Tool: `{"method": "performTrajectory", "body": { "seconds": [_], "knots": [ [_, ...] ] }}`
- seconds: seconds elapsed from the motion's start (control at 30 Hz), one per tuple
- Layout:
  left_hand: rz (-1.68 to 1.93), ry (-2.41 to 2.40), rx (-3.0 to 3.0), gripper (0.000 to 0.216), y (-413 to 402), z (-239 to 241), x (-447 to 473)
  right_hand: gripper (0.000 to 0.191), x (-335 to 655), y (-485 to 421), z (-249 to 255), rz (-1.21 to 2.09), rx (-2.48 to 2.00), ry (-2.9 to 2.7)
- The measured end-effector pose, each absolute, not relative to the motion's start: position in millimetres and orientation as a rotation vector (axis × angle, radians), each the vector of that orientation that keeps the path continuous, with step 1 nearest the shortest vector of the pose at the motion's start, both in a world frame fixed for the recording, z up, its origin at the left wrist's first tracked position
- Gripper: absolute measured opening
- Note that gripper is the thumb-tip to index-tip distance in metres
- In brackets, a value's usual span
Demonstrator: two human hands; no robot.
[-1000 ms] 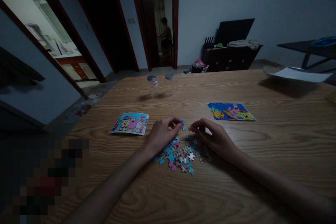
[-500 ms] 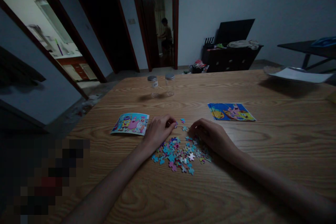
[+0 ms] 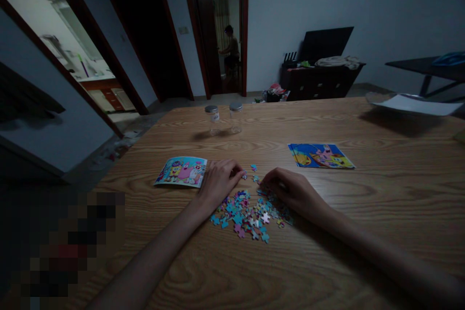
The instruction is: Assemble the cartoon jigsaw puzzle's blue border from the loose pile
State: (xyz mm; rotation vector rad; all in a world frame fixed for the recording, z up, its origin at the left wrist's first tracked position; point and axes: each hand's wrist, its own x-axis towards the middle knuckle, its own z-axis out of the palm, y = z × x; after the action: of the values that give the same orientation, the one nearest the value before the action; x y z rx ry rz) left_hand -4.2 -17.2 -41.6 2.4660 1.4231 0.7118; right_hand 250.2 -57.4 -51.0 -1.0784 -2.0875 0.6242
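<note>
Head view: the fingertips (image 3: 238, 171) of the left hand (image 3: 218, 181) are drawn narrowly together at a small puzzle piece (image 3: 244, 175) on the wood. Whether they grip it or only touch it, I cannot tell in the dim light. The right hand (image 3: 294, 191) lies knuckles up, its fingers (image 3: 271, 183) curled down onto the far edge of the heap of puzzle pieces (image 3: 247, 213); whether they hold a piece is hidden beneath them. The heap lies between the two hands and toward the person, with blue, pink and white bits spread flat on the wooden table (image 3: 327, 252). Two loose pieces (image 3: 253, 167) lie just beyond the fingertips, apart from the heap. Just left of the left hand is a cartoon picture card (image 3: 181, 171), its near corner close to the knuckles; a second, bluer card (image 3: 320, 155) lies well off to the right. Farther back stand two clear jars (image 3: 211, 118) with metal lids, side by side — both upright. A white sheet (image 3: 417, 105) rests at the table's far right edge. Through the doorway beyond, another person (image 3: 230, 51) sits.
</note>
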Motion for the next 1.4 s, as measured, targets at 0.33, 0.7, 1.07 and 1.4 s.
{"method": "performTrajectory", "body": {
  "seconds": [0.33, 0.7, 1.07, 1.4],
  "knots": [
    [0.682, 1.391, 2.553, 0.008, -18.8, -41.3, -2.1, 0.027, 263.6, -59.9, -20.9, 0.750, -0.899, -2.424],
    [0.677, 1.325, 2.530, 0.008, -21.3, -38.3, 0.5, 0.025, 263.3, -56.1, -31.3, 0.792, -0.949, -2.347],
    [0.680, 1.297, 2.387, 0.011, -15.7, -39.1, -1.4, 0.020, 264.7, -51.4, -45.2, 0.841, -0.992, -2.241],
    [0.674, 1.300, 2.399, 0.011, -14.7, -40.4, -1.9, 0.026, 263.7, -53.3, -46.0, 0.887, -0.998, -2.202]
  ]
}}
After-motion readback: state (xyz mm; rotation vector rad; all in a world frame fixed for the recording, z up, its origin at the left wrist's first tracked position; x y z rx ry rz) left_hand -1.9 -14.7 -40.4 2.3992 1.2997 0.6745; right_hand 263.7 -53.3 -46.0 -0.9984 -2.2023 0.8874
